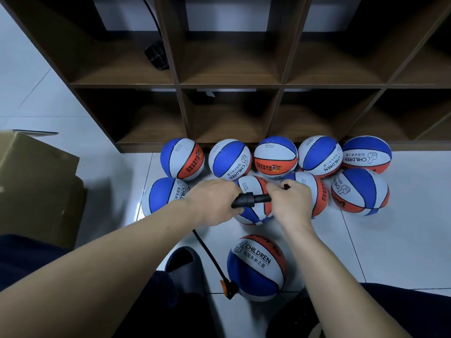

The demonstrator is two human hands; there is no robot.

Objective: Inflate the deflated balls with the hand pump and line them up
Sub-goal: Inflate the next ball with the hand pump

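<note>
Shelf (229,84) at floor's far edge, two ball rows along its foot. Near ball (256,267) alone on floor, below hands, by hose (210,254). Pump (251,200) lies crosswise, long axis left-right; left hand (214,203) clasps hose end, right hand (290,201) clasps other end. Judgement: pumping stroke runs sideways; hose nozzle (228,289) touches near ball's left side.

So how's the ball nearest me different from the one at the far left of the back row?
The nearest ball lies alone on the floor tiles beside the pump hose; the far-left back-row ball sits in line against the shelf unit. The nearest ball shows CHILDREN lettering on top; the back-row ball shows an orange panel with a cartoon print. Both have blue, white and orange panels.
</note>
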